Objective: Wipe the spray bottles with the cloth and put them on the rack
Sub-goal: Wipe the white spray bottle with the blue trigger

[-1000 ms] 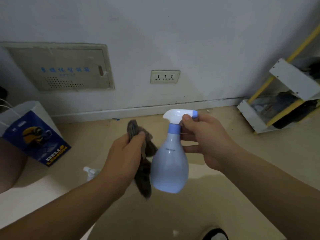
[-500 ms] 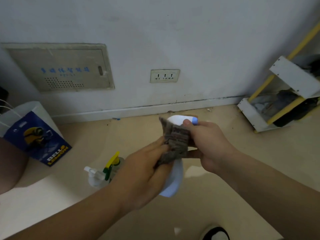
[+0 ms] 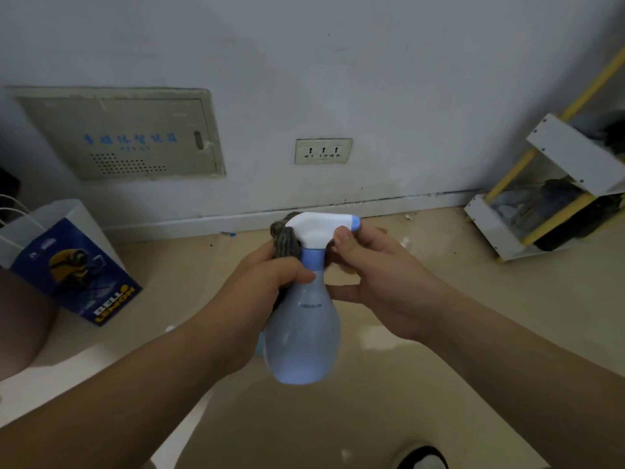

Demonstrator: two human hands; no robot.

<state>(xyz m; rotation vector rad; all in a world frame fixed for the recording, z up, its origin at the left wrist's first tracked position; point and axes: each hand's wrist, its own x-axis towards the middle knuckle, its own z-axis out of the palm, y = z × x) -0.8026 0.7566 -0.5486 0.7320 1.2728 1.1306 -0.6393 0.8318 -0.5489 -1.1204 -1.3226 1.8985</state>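
Wiping one pale blue spray bottle [image 3: 302, 333] with one grey cloth [image 3: 285, 240].
Left hand [image 3: 267, 286] clutches the cloth at the bottle's neck, right hand [image 3: 378, 282] grips its trigger head; one rack [image 3: 575, 154] off to the bottle's right.

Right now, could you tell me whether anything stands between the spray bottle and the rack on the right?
Nothing visible does. The right hand holds the blue spray bottle near its trigger head, the left hand grips the grey cloth against it, and only floor lies between it and the yellow-and-white rack.
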